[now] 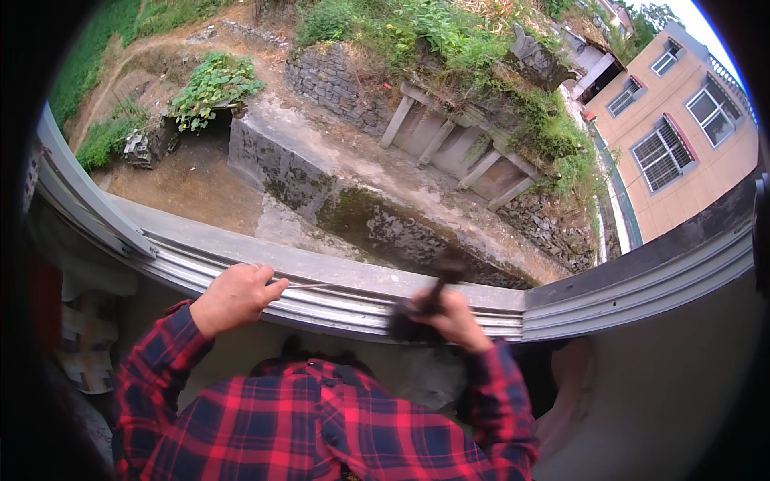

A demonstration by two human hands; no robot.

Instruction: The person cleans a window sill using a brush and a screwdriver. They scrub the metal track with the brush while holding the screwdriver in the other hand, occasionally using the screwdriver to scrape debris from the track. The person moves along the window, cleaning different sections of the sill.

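Note:
My left hand (240,296) is closed on a thin metal rod (310,285), which points right along the metal window track (355,306). A ring shows on one of its fingers. To the right, my right hand (448,315) grips a dark tool (430,300), blurred by motion; its exact kind cannot be told. The tool is over the track, its upper end above the outer sill (379,278) and its dark, wide lower end near the inner edge of the frame. Whether the rod touches the track is not clear.
A sliding window sash (96,186) stands at the left end of the track. The right frame side (631,297) rises beside my right arm. Beyond the sill lie a drop, a mossy concrete wall (283,171) and a tiled building (674,132). Checked cloth (90,343) hangs at lower left.

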